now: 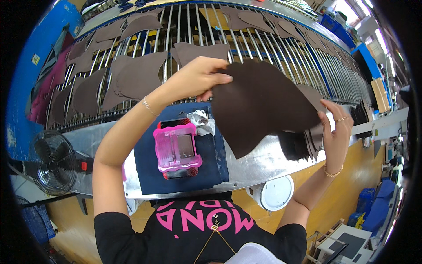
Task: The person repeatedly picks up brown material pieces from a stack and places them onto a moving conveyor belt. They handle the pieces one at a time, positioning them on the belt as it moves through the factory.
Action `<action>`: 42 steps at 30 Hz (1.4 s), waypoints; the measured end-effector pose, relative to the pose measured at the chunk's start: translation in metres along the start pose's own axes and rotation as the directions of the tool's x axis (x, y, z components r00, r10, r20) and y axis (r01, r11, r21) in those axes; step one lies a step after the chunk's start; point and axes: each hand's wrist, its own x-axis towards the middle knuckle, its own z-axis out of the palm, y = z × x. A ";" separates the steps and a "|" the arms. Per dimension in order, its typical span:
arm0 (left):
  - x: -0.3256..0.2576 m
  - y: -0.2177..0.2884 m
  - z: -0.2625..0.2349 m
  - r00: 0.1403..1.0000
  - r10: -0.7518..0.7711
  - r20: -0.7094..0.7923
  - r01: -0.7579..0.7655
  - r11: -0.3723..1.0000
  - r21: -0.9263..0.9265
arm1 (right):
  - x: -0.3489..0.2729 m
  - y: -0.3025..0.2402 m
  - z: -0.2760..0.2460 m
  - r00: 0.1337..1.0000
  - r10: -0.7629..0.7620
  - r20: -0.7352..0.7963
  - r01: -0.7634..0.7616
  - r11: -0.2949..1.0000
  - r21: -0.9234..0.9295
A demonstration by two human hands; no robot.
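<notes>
So there's a big rack of metal rods (pixel 316 57) with brown cutouts all over it, then the shiny metal desk (pixel 250 171). The dark brown panel (pixel 263 105) is held up above the desk, partly in front of the rods. Left hand (pixel 204 77) has its grip pinched on the panel's upper-left edge. Right hand (pixel 337 130) is loosely curled at the right edge, can't tell if that grip's actually closed.

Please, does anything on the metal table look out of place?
A crumpled silvery wrapper lies on the dark blue pad, beside the pink plastic holder. It looks odd because it resembles loose litter at the work spot.
</notes>
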 end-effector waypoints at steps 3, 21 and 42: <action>0.008 -0.039 -0.019 0.990 -0.112 -0.090 0.089 0.970 -0.227 | 0.000 -0.043 0.007 0.932 -0.099 -0.349 0.170 0.969 0.177; 0.067 -0.163 -0.075 0.892 -0.395 -0.220 0.247 0.833 -0.494 | -0.056 -0.062 0.028 0.983 0.078 -0.164 0.098 0.532 0.841; 0.098 -0.211 -0.081 0.869 -0.433 -0.241 0.241 0.795 -0.557 | -0.060 -0.050 0.055 0.901 0.077 -0.426 0.343 0.473 0.811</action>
